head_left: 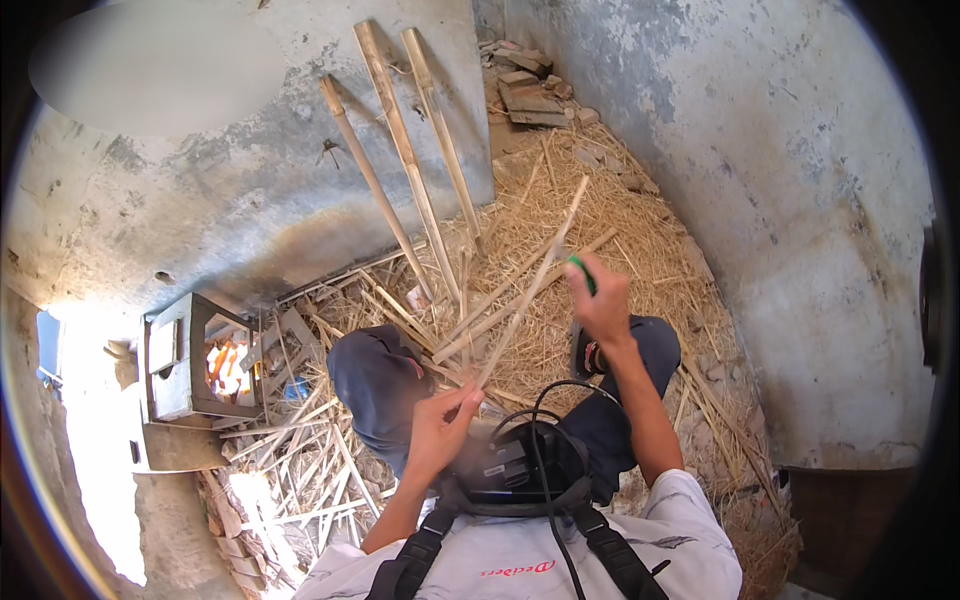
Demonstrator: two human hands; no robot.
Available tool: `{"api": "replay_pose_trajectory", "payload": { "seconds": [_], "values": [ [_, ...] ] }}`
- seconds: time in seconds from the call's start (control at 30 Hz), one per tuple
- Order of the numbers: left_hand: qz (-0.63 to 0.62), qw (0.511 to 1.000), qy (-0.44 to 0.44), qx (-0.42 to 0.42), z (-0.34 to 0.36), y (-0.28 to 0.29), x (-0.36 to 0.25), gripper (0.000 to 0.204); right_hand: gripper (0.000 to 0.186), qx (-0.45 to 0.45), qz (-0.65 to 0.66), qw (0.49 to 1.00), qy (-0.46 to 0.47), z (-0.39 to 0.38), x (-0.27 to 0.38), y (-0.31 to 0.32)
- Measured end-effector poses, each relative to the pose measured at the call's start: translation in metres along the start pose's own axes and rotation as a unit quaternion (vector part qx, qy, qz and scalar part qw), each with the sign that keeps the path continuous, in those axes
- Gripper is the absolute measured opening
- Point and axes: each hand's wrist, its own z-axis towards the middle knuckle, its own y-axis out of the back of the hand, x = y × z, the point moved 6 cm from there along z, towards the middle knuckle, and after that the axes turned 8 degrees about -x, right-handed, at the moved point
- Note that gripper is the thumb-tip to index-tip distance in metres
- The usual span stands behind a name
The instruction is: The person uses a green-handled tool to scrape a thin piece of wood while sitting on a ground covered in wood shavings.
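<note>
My left hand (pixel 442 428) is closed around the near end of a thin, pale bamboo strip (pixel 520 315), which slants up and away to the right. In my right hand (pixel 603 302) I grip a green-handled knife (pixel 582 272). Its blade is blurred and meets or lies very close to the strip's upper part; I cannot tell whether it touches. Two longer bamboo pieces (pixel 540 290) lie on the straw just beyond the strip.
Three bamboo poles (pixel 405 150) lean on the left wall. A metal box (pixel 190 360) with flames inside stands at far left, cut strips (pixel 310 470) beside it. Straw shavings (pixel 650 260) cover the floor between my knees and the right wall (pixel 780 230). Broken bricks (pixel 530 95) lie at the back.
</note>
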Motion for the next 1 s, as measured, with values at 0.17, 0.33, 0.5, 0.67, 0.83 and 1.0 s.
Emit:
{"api": "replay_pose_trajectory", "payload": {
  "seconds": [0.17,0.33,0.5,0.67,0.83,1.0],
  "values": [
    [0.005,1.0,0.019,0.011,-0.02,0.014,0.013,0.024,0.034,-0.065,0.09,0.992,-0.055,0.009,-0.008,0.016],
    [0.042,0.999,0.019,0.002,-0.002,0.009,-0.006,0.019,0.028,0.027,0.259,0.961,-0.089,-0.022,-0.001,-0.021],
    [0.09,0.993,-0.074,-0.028,0.014,0.004,-0.016,0.018,0.022,0.129,0.333,0.919,-0.167,-0.027,0.008,-0.04],
    [0.146,0.977,-0.15,-0.046,0.032,-0.008,-0.042,0.021,0.021,0.129,0.345,0.914,-0.171,-0.027,0.013,-0.04],
    [0.097,0.986,-0.136,-0.026,0.044,-0.022,-0.042,0.022,0.021,0.11,0.326,0.935,-0.091,-0.029,0.011,-0.037],
    [0.055,0.992,-0.103,-0.037,0.047,-0.024,-0.042,0.023,0.024,0.101,0.165,0.978,0.082,-0.038,0.029,-0.031]
  ]
}}
